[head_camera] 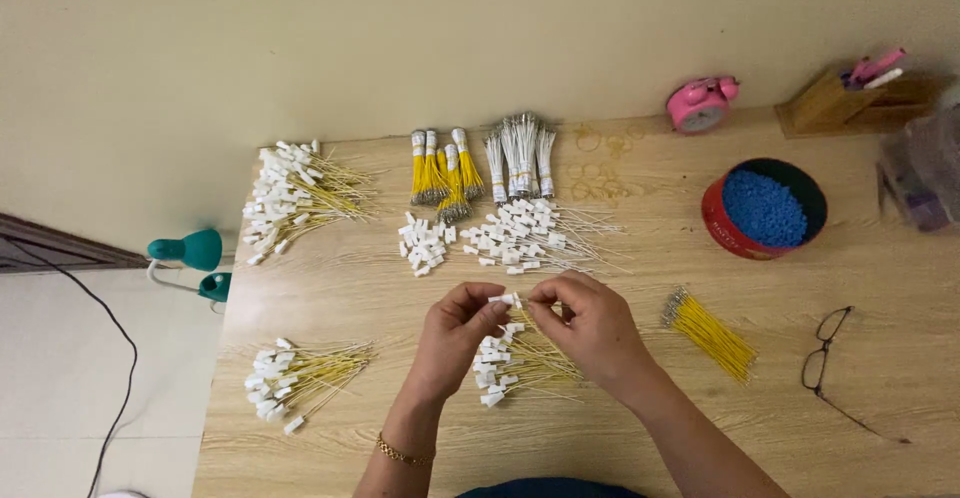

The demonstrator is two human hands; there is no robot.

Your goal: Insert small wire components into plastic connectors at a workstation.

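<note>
Left hand (455,333) and right hand (590,323) both pinch one white connector (507,300) at desk (330,298) centre; two finished wire heaps lie at nine and eleven o'clock.

head camera, looking steeply down, table (330,298) near

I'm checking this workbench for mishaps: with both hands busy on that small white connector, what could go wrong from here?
1. Both hands pinch one white connector right above the finished pile; a slip might drop it there and mix it in.
2. The right forearm lies close to the loose yellow wires; it may scatter them.
3. The glasses sit near the table's right side and could get knocked.
</note>
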